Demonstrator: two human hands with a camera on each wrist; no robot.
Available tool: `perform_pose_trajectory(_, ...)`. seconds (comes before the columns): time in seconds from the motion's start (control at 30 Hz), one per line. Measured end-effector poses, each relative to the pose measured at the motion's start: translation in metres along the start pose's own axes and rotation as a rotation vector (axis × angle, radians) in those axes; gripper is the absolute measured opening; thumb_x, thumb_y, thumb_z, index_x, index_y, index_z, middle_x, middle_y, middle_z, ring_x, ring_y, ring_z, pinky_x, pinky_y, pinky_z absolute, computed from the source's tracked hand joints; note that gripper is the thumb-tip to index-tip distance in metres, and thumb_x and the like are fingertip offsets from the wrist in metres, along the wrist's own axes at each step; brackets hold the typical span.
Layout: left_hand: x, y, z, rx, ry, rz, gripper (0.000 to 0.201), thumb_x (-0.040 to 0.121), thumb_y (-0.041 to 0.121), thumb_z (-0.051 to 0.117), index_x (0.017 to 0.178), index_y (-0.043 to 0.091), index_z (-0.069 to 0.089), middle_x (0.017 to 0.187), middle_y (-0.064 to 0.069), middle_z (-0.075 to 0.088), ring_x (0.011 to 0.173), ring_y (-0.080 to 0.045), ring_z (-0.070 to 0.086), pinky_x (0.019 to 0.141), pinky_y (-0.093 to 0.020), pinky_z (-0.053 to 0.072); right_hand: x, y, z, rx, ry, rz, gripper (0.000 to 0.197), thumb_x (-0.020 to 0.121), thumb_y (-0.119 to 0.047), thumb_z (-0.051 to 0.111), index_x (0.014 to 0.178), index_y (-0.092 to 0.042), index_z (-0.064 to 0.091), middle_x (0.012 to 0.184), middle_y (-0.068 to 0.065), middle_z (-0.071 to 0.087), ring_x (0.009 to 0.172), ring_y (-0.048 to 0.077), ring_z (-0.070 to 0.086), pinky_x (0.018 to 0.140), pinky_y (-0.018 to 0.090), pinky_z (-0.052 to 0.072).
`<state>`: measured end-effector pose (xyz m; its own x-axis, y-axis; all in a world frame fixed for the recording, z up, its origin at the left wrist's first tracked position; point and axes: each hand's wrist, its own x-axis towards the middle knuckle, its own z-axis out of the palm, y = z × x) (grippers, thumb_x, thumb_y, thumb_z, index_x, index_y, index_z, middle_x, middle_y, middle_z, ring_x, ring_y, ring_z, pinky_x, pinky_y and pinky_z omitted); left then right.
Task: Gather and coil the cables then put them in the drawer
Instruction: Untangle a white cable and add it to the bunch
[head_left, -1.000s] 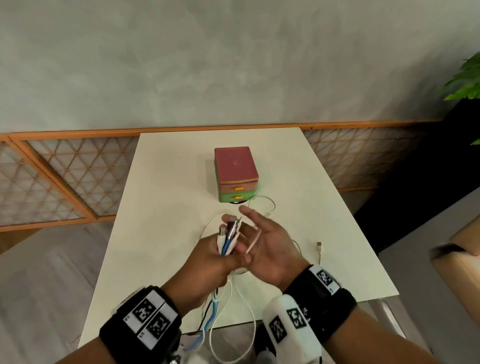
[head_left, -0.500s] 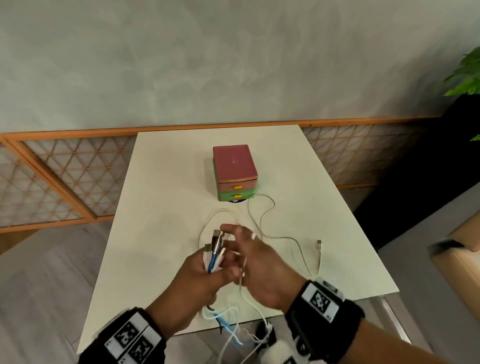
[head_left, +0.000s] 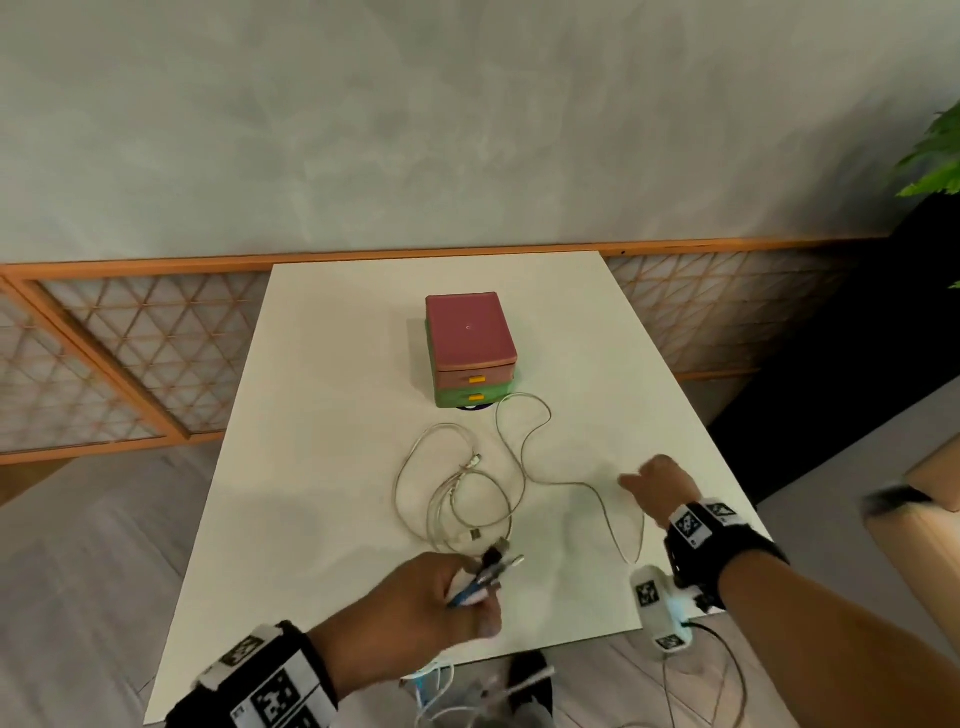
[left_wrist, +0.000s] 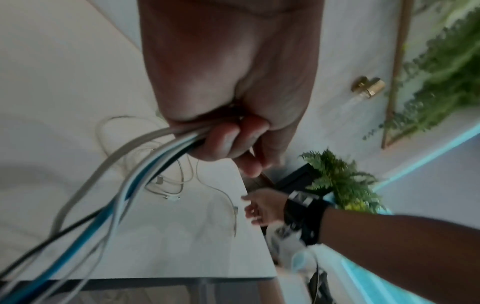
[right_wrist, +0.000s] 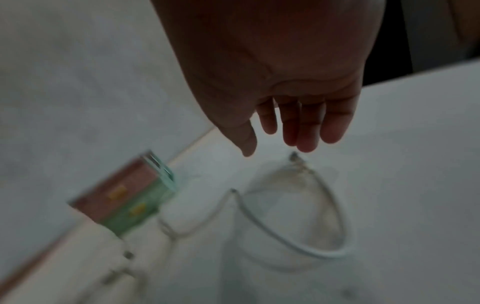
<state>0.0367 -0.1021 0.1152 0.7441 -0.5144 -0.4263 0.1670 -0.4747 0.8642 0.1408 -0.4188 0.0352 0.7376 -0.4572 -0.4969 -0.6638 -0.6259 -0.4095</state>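
My left hand grips a bundle of cable ends, blue, white, grey and black, near the table's front edge. The left wrist view shows the fingers curled round those cables, which trail off the table. A loose white coil lies just beyond that hand. A long white cable snakes from the drawer unit to the right. My right hand hovers with relaxed fingers just above that cable's plug, holding nothing. The drawer unit, pink over green, has both drawers closed.
The white table ends close to my right wrist on the right. Cables hang over its front edge toward the floor. A wooden lattice screen lines the wall, and a plant stands at the far right.
My right hand let go at the bundle and swung right to the long cable's plug. The left hand, still gripping the bundle, dropped back toward the front edge.
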Motion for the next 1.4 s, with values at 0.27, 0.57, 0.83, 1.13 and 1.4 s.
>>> perform_pose_trajectory(0.27,0.028,0.005,-0.013,-0.268,0.193,-0.060,0.021,0.094,0.027,0.063,0.088,0.007,0.065,0.056,0.003,0.055,0.044,-0.012,0.040,0.044,-0.022,0.033,0.044,0.037,0.047,-0.258,0.090,-0.027,0.034,0.083,-0.017,0.058,0.114,-0.006,0.054,0.119,0.018,0.063,0.107,0.036,0.063,0.088,0.039,0.054)
perform_pose_trajectory(0.57,0.064,0.023,-0.023,-0.462,0.498,-0.019,0.029,0.097,0.028,0.059,0.096,0.000,0.063,0.078,-0.011,0.058,0.040,-0.011,0.040,0.041,-0.021,0.032,-0.048,-0.066,0.017,0.118,0.153,-0.511,0.013,0.082,-0.019,0.067,0.086,-0.028,0.058,0.076,-0.006,0.064,0.076,0.019,0.064,0.065,0.025,0.043)
perform_pose_trajectory(0.83,0.067,0.068,-0.048,-0.797,0.453,0.296,0.013,0.091,0.034,0.060,0.082,0.024,0.059,0.063,0.004,0.039,0.044,-0.007,0.027,0.039,-0.019,0.022,-0.154,-0.164,-0.014,0.350,0.189,-1.114,0.029,0.076,0.001,0.061,0.100,-0.014,0.070,0.090,-0.006,0.066,0.077,0.001,0.058,0.073,0.016,0.048)
perform_pose_trajectory(1.13,0.060,0.070,-0.053,-0.685,0.483,0.324,0.031,0.103,0.026,0.048,0.116,0.001,0.060,0.080,-0.013,0.053,0.051,-0.010,0.033,0.043,-0.021,0.026,-0.167,-0.152,-0.014,0.575,-0.088,-1.004,0.052,0.081,0.001,0.058,0.107,-0.045,0.057,0.093,-0.010,0.072,0.091,0.007,0.068,0.083,0.028,0.056)
perform_pose_trajectory(1.4,0.057,0.082,-0.056,-0.686,0.594,0.286,0.032,0.101,0.026,0.050,0.072,0.014,0.050,0.062,-0.004,0.047,0.048,-0.012,0.040,0.044,-0.025,0.030,-0.170,-0.107,-0.007,1.102,-0.410,-0.246,0.022,0.095,-0.026,0.055,0.083,-0.011,0.066,0.079,0.011,0.066,0.069,0.024,0.062,0.064,0.036,0.050)
